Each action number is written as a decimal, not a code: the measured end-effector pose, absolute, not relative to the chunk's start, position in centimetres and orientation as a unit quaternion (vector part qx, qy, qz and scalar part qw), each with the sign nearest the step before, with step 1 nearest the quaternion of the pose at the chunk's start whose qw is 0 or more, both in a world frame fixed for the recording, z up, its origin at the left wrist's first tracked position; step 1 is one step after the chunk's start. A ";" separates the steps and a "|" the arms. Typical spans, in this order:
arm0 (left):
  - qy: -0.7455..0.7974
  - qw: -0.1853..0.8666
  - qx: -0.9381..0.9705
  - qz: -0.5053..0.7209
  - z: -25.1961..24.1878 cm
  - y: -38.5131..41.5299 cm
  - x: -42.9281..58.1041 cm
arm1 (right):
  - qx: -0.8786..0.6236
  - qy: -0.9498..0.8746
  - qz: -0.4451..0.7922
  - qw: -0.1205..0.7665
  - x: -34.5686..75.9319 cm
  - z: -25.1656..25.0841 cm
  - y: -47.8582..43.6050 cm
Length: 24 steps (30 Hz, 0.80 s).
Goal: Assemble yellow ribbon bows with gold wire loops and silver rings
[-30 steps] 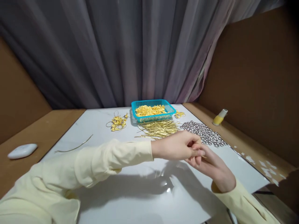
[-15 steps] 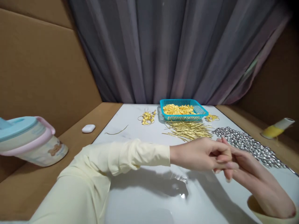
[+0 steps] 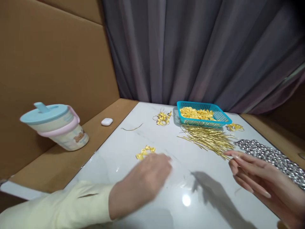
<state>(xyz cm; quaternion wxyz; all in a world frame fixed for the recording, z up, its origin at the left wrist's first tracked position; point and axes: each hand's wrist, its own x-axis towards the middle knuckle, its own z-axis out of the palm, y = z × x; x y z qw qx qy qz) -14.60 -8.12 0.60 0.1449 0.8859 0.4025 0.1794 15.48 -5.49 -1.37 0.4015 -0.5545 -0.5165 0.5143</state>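
Small yellow ribbon bow (image 3: 145,152) lying on the white table (image 3: 114,159), right beside the left hand (image 3: 143,181)

That hand's too blurry to tell if its fingers are curled or loose. The right hand (image 3: 258,178) is spread, empty, by the gold wire ties (image 3: 207,140). Probably best pinched at the knot, so the loops don't squash.

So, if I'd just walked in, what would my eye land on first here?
Probably the turquoise basket of yellow pieces at the back of the white table, with gold sticks fanned in front and silver beads heaped to the right. Nearer, a small yellow bow lies just beyond the blurred left hand; the right hand hovers open-fingered by the beads. A pastel lidded cup stands far left.
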 end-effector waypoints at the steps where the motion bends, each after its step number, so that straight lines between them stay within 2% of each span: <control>1: 0.474 0.087 0.861 0.163 1.0 -7.8 -15.8 | -0.549 -0.488 0.541 0.410 15.1 -1.1 -5.4; 3: 0.573 0.027 0.810 0.125 0.9 -7.0 -18.1 | -0.534 -0.460 0.573 0.418 14.6 -0.8 -5.4; 5: 0.611 0.012 0.783 0.121 0.0 -6.3 -20.0 | -0.534 -0.456 0.577 0.417 14.3 -0.9 -5.4; 11: 0.588 0.095 0.792 0.135 -3.2 -4.9 -21.8 | -0.526 -0.462 0.602 0.385 13.1 -1.4 -5.0; 17: 0.562 0.136 0.800 0.159 -1.7 -3.4 -21.0 | -0.513 -0.466 0.624 0.360 11.8 -1.3 -4.8; 24: 0.471 0.184 0.861 0.044 -1.0 1.0 -19.9 | -0.494 -0.482 0.683 0.241 12.6 -2.2 -5.2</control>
